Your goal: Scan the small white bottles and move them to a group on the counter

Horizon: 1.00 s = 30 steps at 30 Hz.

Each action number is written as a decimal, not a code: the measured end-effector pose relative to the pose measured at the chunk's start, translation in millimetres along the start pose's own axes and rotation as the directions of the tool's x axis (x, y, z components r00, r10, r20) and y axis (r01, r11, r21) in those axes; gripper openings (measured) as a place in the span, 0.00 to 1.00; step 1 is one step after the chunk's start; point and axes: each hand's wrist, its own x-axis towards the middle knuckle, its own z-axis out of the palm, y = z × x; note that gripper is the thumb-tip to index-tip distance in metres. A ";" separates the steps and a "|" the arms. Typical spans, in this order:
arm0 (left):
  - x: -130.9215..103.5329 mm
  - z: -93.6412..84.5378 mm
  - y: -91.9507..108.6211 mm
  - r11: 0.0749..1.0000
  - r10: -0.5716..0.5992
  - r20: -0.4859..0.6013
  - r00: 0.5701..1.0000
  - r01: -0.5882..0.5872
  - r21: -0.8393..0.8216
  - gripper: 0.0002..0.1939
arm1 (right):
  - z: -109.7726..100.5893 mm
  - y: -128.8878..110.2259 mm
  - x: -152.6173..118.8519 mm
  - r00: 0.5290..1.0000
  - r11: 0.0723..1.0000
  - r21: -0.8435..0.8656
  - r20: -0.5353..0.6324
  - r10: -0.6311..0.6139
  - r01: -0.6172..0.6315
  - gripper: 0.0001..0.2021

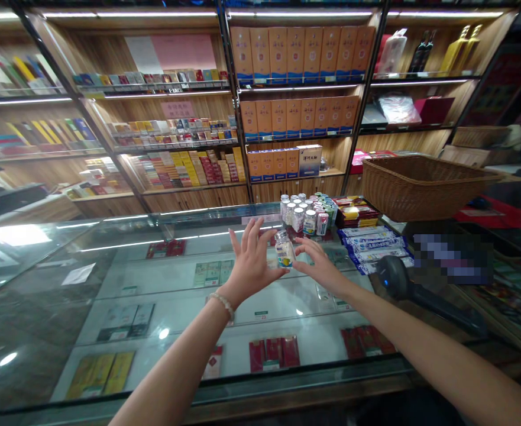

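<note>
Over the glass counter (180,307), a small clear bottle (284,251) with a yellow and blue label stands upright between my two hands. My left hand (252,257), with a beaded bracelet at the wrist, has its thumb and a fingertip at the bottle's left side, the other fingers spread. My right hand (320,264) touches the bottle's right side with thumb and index finger. Just behind, a group of similar small bottles and cans (304,214) sits on the counter. Cigarette-like packs (273,353) show through the glass.
A wicker basket (424,189) stands at the back right. Blue-and-white packets (375,245) and a black handheld scanner (429,293) lie right of my hands. Red and gold packs (356,212) are behind the packets. Shelves of boxes (295,56) line the wall.
</note>
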 end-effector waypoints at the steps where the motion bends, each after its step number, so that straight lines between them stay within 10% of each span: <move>1: -0.2 0.4 -0.4 1.000 0.002 -0.005 1.000 -0.002 -0.001 0.45 | -0.5 -0.5 0.1 1.000 1.000 -0.001 0.006 0.003 -0.003 0.13; 30: 1.2 2.4 4.6 0.998 -0.043 0.034 0.998 0.045 -0.038 0.50 | -2.9 -12.5 0.7 1.000 1.000 -0.009 0.000 -0.017 0.017 0.10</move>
